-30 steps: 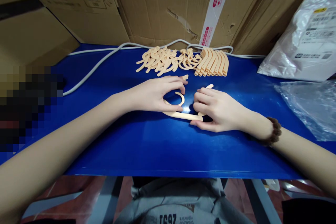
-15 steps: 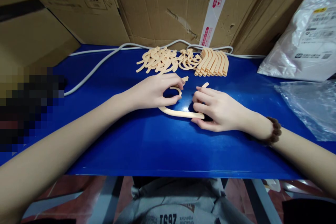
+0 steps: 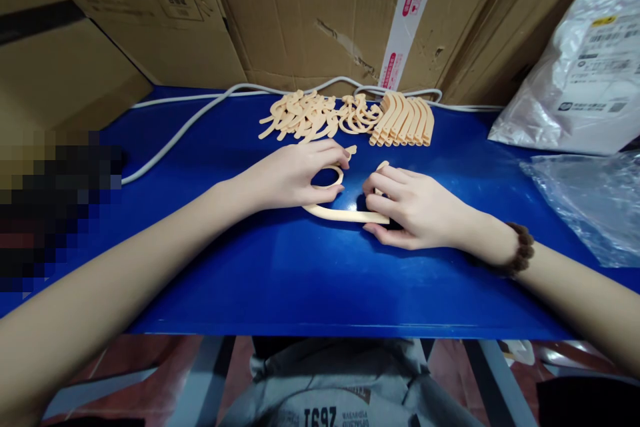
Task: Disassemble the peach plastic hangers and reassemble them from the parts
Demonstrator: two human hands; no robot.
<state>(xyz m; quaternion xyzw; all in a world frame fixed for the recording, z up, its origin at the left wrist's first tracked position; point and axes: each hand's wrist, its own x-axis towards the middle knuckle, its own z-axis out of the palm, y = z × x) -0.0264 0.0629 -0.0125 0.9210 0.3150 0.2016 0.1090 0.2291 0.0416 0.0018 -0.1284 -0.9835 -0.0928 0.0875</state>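
Observation:
A long peach-coloured flexible strip point(image 3: 345, 215) lies curved on the blue table point(image 3: 280, 280) between my hands. My left hand point(image 3: 295, 175) pinches its left end, rolled into a small loop point(image 3: 327, 177), between thumb and fingers. My right hand point(image 3: 407, 208) is closed on the strip's right end, whose tip point(image 3: 383, 165) pokes up past the fingers. Behind the hands lie a loose heap of the same strips point(image 3: 305, 117), a few coiled ones point(image 3: 357, 115) and a neat row of folded ones point(image 3: 405, 121).
Cardboard boxes point(image 3: 310, 7) wall the back of the table. A white cable point(image 3: 185, 123) runs along the back and left. A white plastic bag point(image 3: 575, 73) and a clear plastic bag point(image 3: 585, 203) lie at the right. A blurred-out patch point(image 3: 50, 207) covers the left edge.
My left hand has curled the strip's left end tighter into a small closed loop. My right hand has shifted slightly left, bringing the strip's right tip closer to the loop.

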